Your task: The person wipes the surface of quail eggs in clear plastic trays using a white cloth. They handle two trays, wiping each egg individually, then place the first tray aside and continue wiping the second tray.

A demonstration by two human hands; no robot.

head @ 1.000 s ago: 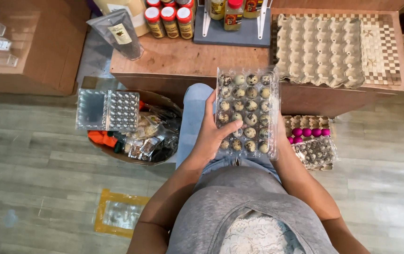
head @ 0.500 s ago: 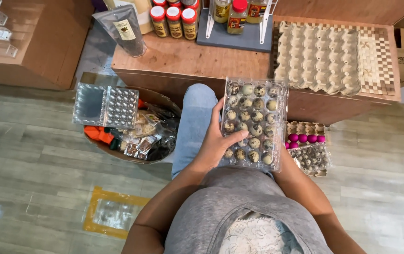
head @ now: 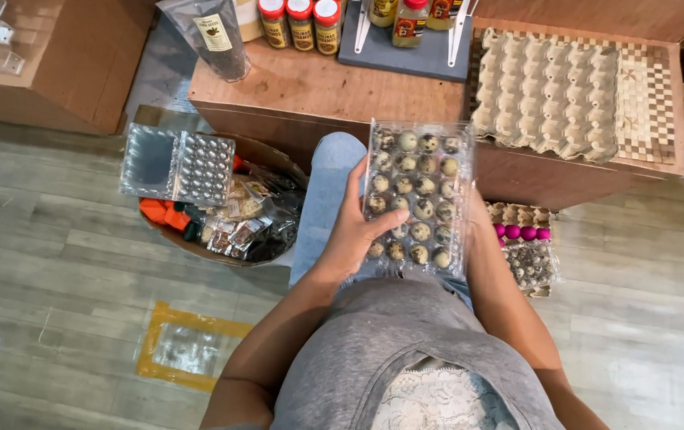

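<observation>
Gripping a clear quail-egg tray (head: 416, 199) level over the lap, the left hand (head: 355, 231) clamped its near edge; the right hand (head: 477, 211), mostly hidden, supported the far side, keeping eggs seated.

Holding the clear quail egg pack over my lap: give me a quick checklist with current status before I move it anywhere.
1. Left hand on pack: ok, fingers wrap its left edge.
2. Right hand grip: cannot tell, the hand is hidden behind the pack.
3. Lid closed: cannot tell, no latch visible.
4. Cells filled: ok, speckled eggs in every visible cell.
5. Table space: ok, bare wood left of the grey egg tray.
6. Floor beside right leg: not ok, more egg packs lie there.
</observation>
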